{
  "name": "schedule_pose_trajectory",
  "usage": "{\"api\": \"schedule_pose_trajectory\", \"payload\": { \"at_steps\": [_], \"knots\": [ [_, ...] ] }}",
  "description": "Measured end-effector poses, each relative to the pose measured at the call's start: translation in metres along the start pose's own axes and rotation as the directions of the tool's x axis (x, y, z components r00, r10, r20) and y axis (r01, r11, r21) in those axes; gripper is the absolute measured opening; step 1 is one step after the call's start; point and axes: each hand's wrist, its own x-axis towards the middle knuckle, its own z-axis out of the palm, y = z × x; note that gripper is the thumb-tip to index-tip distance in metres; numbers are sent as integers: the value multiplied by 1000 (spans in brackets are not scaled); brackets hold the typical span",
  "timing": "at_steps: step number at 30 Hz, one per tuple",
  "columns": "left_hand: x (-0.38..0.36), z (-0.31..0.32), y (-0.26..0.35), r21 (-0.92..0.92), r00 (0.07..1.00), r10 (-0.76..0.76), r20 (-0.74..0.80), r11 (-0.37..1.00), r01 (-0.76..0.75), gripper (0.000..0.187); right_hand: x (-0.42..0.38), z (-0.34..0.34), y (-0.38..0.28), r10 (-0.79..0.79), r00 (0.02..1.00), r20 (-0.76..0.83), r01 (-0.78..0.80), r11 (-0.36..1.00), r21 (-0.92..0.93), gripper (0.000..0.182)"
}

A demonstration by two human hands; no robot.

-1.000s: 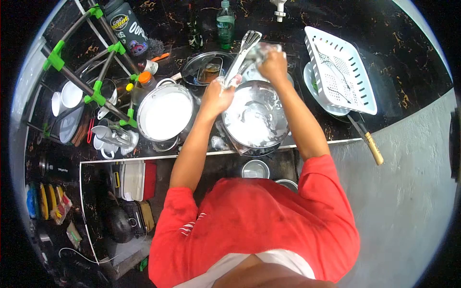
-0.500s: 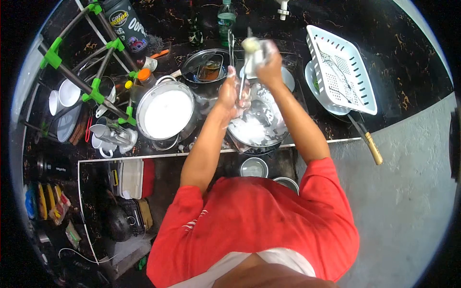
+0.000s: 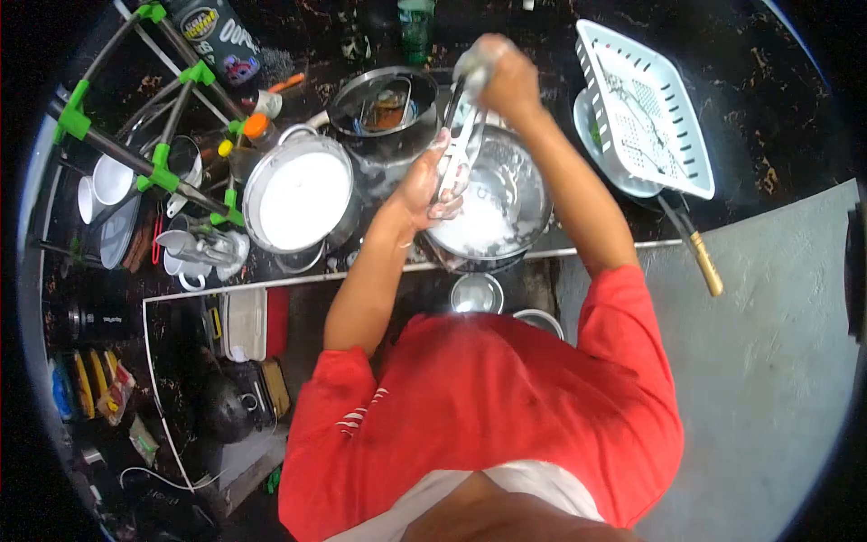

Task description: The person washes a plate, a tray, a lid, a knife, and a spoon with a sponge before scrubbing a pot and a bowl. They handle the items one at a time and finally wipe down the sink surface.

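My left hand (image 3: 426, 188), wet with suds, is wrapped round the lower part of some long metal utensils (image 3: 459, 149) that point up and away from me. At their far end my right hand (image 3: 506, 77) presses a pale, foamy sponge (image 3: 475, 65) against them. Both hands are above the near-left part and far side of a round metal basin (image 3: 533, 194) with white suds in it. To the left stands a pot (image 3: 255, 203) full of white foamy liquid.
A white perforated basket (image 3: 673, 117) sits over a bowl at the right, beside a wooden-handled knife (image 3: 704, 262). A pan (image 3: 384, 152) holding items is behind the pots. A green-jointed rack (image 3: 161, 172) and cups (image 3: 114, 179) stand left.
My right hand with the sponge has moved slightly up and left, closer to the utensils' tips. The utensils in my left hand are now tilted more to the right.
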Motion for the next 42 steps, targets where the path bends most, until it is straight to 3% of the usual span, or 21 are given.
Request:
{"api": "schedule_pose_trajectory", "payload": {
  "at_steps": [1, 3, 5, 6, 7, 8, 9, 10, 11, 12, 13, 14, 17, 19, 21, 27, 29, 36, 39, 41, 42],
  "knots": [
    [-9, 4, -4, -14, 1000, -12, -11, 1000, 12, 59, 5, -5, 3, 216, 976, -14, -215, 975, 52, 26],
    [-29, 11, -9, 150, 909, 47, -415, 989, 18, 61, 3, -3, 33, 289, 955, -69, -283, 955, 84, 21],
    [-46, -6, -20, 255, 882, 76, -464, 966, 51, 63, -13, -14, 43, 390, 913, -115, -373, 916, 147, 29],
    [-50, -15, -25, 637, 834, 289, -470, 765, 94, 63, -25, -17, 48, 386, 908, -161, -362, 918, 162, 23],
    [-53, -19, -29, 889, 787, 485, -382, 424, 170, 64, -32, -23, 44, 377, 904, -203, -344, 921, 180, 18],
    [-54, -21, -31, 958, 787, 548, -283, 194, 209, 61, -42, -34, 38, 444, 886, -129, -400, 876, 270, 18],
    [-55, -16, -34, 953, 774, 558, -299, 208, 219, 61, -51, -43, 30, 483, 868, -115, -433, 850, 299, 23],
    [-52, -4, -38, 940, 727, 625, -285, 33, 339, 59, -75, -26, 62, 452, 866, -213, -401, 883, 244, 35],
    [-48, 8, -39, 878, 682, 686, -255, -131, 460, 56, -92, -23, 83, 532, 839, -111, -468, 811, 349, 47],
    [-47, 21, -34, 853, 698, 611, -374, -69, 518, 51, -83, -48, 54, 629, 777, 17, -545, 660, 517, 47],
    [-43, 23, -35, 846, 679, 623, -388, -52, 531, 51, -90, -41, 59, 642, 750, -159, -532, 728, 432, 35],
    [-39, 23, -36, 857, 704, 634, -320, -124, 501, 51, -97, -49, 69, 645, 764, -27, -455, 568, 686, 26],
    [-37, 16, -44, 861, 729, 658, -189, -247, 445, 52, -88, -74, 50, 646, 763, -12, -498, 600, 626, 27],
    [-39, 14, -48, 780, 756, 651, -70, -437, 449, 54, -90, -73, 50, 648, 762, -4, -481, 570, 666, 27],
    [-41, 18, -49, 778, 761, 641, -97, -428, 460, 56, -94, -76, 44, 650, 760, -2, -464, 544, 699, 27],
    [-49, 11, -50, 763, 766, 633, -115, -437, 476, 64, -104, -67, 10, 569, 822, -5, -469, 683, 560, 27],
    [-50, 10, -53, 769, 771, 625, -119, -433, 470, 68, -109, -62, 7, 593, 805, -5, -439, 601, 668, 26],
    [-62, 32, -52, 803, 687, 723, 73, -451, 390, 72, -114, -82, -3, 645, 758, -93, -454, 625, 635, 25],
    [-91, 68, -15, 863, 677, 719, 158, -434, 258, 70, -121, -93, 7, 670, 733, -118, -486, 636, 599, 27],
    [-103, 72, 20, 860, 606, 751, 262, -467, 206, 57, -124, -96, 9, 662, 742, -100, -503, 650, 570, 27],
    [-103, 67, 35, 854, 501, 791, 351, -490, 176, 51, -125, -97, 9, 655, 750, -93, -514, 666, 540, 26]
  ]
}}
